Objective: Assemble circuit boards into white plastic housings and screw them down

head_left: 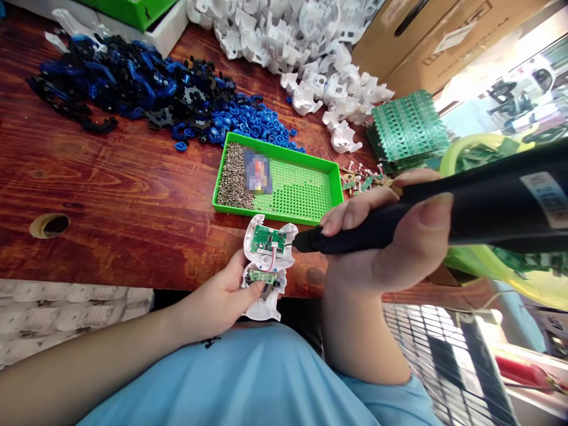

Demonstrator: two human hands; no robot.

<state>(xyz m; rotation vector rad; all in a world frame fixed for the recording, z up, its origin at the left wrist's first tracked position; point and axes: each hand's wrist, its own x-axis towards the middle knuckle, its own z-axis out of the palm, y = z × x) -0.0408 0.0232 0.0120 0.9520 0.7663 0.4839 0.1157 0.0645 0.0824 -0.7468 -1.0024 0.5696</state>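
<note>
My left hand (219,299) grips a white plastic shell (267,267) at the table's near edge; two small green circuit boards sit inside it. My right hand (386,236) is wrapped round a black electric screwdriver (444,210). Its tip touches the right edge of the upper circuit board (267,239). Just beyond the shell lies a green perforated tray (293,189) with a heap of small screws (234,177) at its left end.
On the wooden table (110,183) lie a pile of blue and black plastic parts (146,89), a heap of white shells (306,47), and stacked green circuit boards (408,127). A yellow-green basin (488,266) sits under my right hand. A hole (49,225) is at the left.
</note>
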